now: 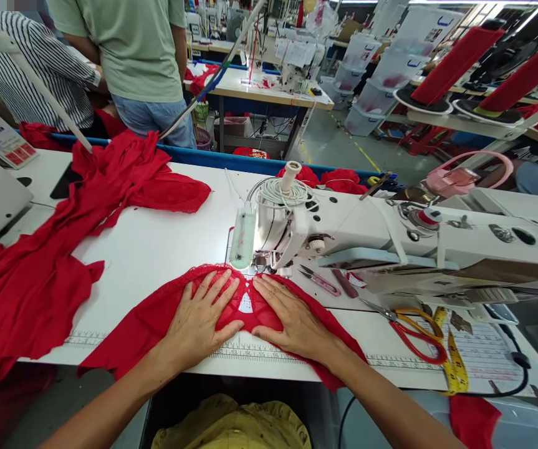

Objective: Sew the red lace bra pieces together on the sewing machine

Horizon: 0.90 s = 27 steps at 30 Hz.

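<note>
A red lace-edged garment (151,312) lies spread on the white sewing table in front of me. My left hand (198,315) rests flat on its left part, fingers spread. On its right part my right hand (292,315) lies flat too, fingers stretched toward the needle area. Between my hands a small pointed gap shows in the cloth. The sewing machine (362,231) stands just beyond, its presser foot (260,263) close to the garment's far edge. Whether the foot touches the cloth I cannot tell.
Red fabric (123,187) is heaped at the left. Right of the machine head lie thread snips (320,282), orange-handled scissors (418,330) and a yellow tape measure (456,362). Red thread cones (460,65) stand at upper right. Two people (123,56) are beyond the table.
</note>
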Each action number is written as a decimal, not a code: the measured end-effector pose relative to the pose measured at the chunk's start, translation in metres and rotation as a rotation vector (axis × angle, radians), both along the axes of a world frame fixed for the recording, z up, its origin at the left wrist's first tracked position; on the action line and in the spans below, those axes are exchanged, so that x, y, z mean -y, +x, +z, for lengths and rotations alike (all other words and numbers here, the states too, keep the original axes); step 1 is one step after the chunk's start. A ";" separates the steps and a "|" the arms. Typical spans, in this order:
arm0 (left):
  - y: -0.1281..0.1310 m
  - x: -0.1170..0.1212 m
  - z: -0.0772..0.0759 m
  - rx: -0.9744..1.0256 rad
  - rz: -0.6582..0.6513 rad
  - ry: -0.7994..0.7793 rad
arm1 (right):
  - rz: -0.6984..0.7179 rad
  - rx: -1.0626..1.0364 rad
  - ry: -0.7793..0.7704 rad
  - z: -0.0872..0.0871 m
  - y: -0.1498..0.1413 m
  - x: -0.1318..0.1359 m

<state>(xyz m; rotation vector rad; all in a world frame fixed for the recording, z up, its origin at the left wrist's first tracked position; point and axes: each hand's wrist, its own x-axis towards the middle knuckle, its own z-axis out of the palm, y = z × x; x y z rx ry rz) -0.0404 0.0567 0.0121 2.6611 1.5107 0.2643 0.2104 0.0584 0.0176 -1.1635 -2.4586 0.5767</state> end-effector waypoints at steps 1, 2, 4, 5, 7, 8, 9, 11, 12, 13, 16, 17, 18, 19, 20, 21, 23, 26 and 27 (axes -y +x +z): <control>0.000 0.000 0.000 -0.001 -0.001 -0.002 | 0.000 -0.001 0.001 0.000 0.000 0.000; 0.000 0.000 0.000 -0.002 -0.002 -0.002 | 0.000 -0.001 0.001 0.000 0.000 0.000; 0.000 0.000 0.001 -0.006 -0.006 0.001 | -0.001 -0.002 0.004 -0.002 0.000 0.000; 0.000 -0.001 0.000 -0.010 -0.008 0.002 | 0.001 -0.001 0.006 -0.002 0.000 0.000; 0.000 -0.001 0.000 -0.019 -0.010 0.004 | 0.003 0.004 0.008 -0.002 0.000 -0.001; 0.000 -0.001 0.000 -0.022 -0.011 0.007 | 0.003 0.010 0.007 0.000 0.000 -0.001; 0.000 0.000 0.001 -0.024 -0.013 0.014 | 0.004 0.020 0.005 0.002 0.000 0.000; 0.001 0.002 0.004 -0.017 -0.022 0.039 | 0.019 0.045 0.011 0.010 -0.001 0.001; 0.003 0.003 0.007 -0.002 -0.030 0.059 | 0.026 0.055 0.024 0.014 -0.002 0.002; 0.004 0.003 0.010 0.021 -0.035 0.082 | 0.021 0.065 0.047 0.018 -0.003 0.003; 0.008 0.001 0.022 0.123 0.002 0.161 | -0.113 0.101 0.170 0.025 -0.002 0.005; 0.009 -0.002 0.025 0.147 0.029 0.180 | -0.187 0.121 0.217 0.024 0.000 0.004; 0.010 -0.006 0.028 0.157 0.054 0.189 | -0.261 0.145 0.259 0.021 0.002 0.002; 0.011 -0.011 0.031 0.153 0.074 0.185 | -0.323 0.171 0.292 0.018 0.004 0.000; 0.012 -0.016 0.032 0.140 0.083 0.164 | -0.366 0.193 0.315 0.014 0.006 -0.001; 0.013 -0.022 0.033 0.124 0.085 0.127 | -0.391 0.206 0.332 0.012 0.007 -0.002; 0.015 -0.030 0.035 0.100 0.089 0.030 | -0.400 0.188 0.357 0.013 0.007 0.001; 0.017 -0.034 0.038 0.095 0.044 -0.105 | -0.345 0.075 0.391 0.033 -0.005 0.024; 0.016 -0.034 0.040 0.101 -0.003 -0.114 | -0.298 0.041 0.387 0.044 -0.010 0.034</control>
